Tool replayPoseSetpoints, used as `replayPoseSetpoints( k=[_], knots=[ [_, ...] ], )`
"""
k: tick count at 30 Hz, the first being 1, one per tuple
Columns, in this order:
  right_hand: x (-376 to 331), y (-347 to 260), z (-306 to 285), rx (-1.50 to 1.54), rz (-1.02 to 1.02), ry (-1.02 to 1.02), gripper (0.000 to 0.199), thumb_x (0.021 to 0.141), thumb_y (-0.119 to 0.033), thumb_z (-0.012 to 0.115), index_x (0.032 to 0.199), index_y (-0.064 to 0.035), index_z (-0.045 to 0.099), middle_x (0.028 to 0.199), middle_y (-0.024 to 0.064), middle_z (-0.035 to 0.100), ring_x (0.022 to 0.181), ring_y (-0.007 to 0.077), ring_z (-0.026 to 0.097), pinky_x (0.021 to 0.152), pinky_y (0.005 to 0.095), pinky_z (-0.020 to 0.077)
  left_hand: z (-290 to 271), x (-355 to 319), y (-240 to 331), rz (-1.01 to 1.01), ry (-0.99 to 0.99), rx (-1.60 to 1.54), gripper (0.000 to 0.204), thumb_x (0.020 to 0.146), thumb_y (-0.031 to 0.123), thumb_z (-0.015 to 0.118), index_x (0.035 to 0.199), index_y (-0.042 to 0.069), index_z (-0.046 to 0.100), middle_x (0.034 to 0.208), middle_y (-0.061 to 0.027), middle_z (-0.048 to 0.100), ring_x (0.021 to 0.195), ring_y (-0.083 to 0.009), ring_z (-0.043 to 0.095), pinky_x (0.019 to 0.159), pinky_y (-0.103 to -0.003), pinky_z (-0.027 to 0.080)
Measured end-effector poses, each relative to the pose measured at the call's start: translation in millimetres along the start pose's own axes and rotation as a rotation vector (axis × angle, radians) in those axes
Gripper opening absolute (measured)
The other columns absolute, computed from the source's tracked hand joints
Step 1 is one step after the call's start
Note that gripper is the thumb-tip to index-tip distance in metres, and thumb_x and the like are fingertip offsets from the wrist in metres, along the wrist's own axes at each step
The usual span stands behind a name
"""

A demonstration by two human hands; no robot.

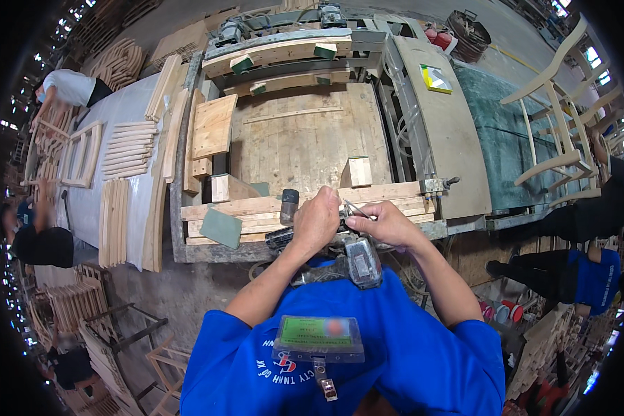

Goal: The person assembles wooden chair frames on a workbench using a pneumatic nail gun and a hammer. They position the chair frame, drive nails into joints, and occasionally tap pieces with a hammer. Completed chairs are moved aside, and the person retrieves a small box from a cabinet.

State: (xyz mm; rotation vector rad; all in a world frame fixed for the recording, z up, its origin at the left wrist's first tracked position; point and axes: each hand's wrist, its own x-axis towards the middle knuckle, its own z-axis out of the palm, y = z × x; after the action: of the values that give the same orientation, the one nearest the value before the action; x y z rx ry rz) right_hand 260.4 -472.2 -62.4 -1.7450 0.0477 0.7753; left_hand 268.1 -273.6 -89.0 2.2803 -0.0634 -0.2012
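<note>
Both hands meet above the front edge of the wooden work frame. My left hand [317, 218] is closed, its fingertips pinched close to a dark tool part; what they hold is hidden. My right hand [384, 223] pinches a thin metal rod [355, 209] between thumb and fingers, right beside the left fingertips. Below the hands, against my body, is a worn cordless power tool with a grey battery pack [363, 263]. A dark cylinder [289, 206] stands left of my left hand. A grey-green flat pad [220, 229] lies on the front beam farther left.
A clamping frame with wooden beams [277, 55] surrounds a plank surface [312, 139]. Loose wood blocks [357, 172] sit inside it. Wooden slats [128, 149] lie on the left table. Chair frames [555, 132] stand at right. Co-workers are at both sides.
</note>
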Motion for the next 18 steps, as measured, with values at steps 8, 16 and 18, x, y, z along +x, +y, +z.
replayPoseSetpoints(
  k=[8,16,18],
  knots=[
    [-6.5,-19.2,14.9,-0.035,0.127,-0.004,0.038,0.094,-0.036,0.078,0.097,0.0017,0.079,0.072,0.0013,0.067,0.067,0.0082,0.056,0.062,0.0287,0.0485,-14.6,-0.8,-2.5,0.056,-0.036,0.037,0.032,0.108,0.030,0.045,0.099,0.003,0.059,0.088,-0.0255,0.069,0.088,-0.0503,0.065,0.073,-0.059,0.048],
    [-10.8,-13.8,23.0,-0.306,-0.055,-0.025,0.037,0.091,-0.037,0.080,0.092,-0.0005,0.079,0.079,0.0085,0.065,0.078,0.0167,0.062,0.075,0.0336,0.0508,-31.9,1.1,-28.9,0.075,-0.384,-0.404,0.031,0.107,0.030,0.051,0.111,0.003,0.066,0.088,-0.0098,0.068,0.086,-0.0226,0.065,0.079,-0.037,0.051],
    [-9.3,-12.8,27.5,-0.231,-0.029,0.004,0.039,0.090,-0.041,0.079,0.094,-0.0020,0.080,0.081,0.0118,0.067,0.079,0.0226,0.066,0.078,0.0351,0.0527,-39.2,4.3,-39.4,0.057,-0.520,-0.571,0.026,0.106,0.026,0.056,0.114,0.005,0.068,0.091,-0.0002,0.066,0.087,-0.0102,0.060,0.079,-0.029,0.049]
  ],
)
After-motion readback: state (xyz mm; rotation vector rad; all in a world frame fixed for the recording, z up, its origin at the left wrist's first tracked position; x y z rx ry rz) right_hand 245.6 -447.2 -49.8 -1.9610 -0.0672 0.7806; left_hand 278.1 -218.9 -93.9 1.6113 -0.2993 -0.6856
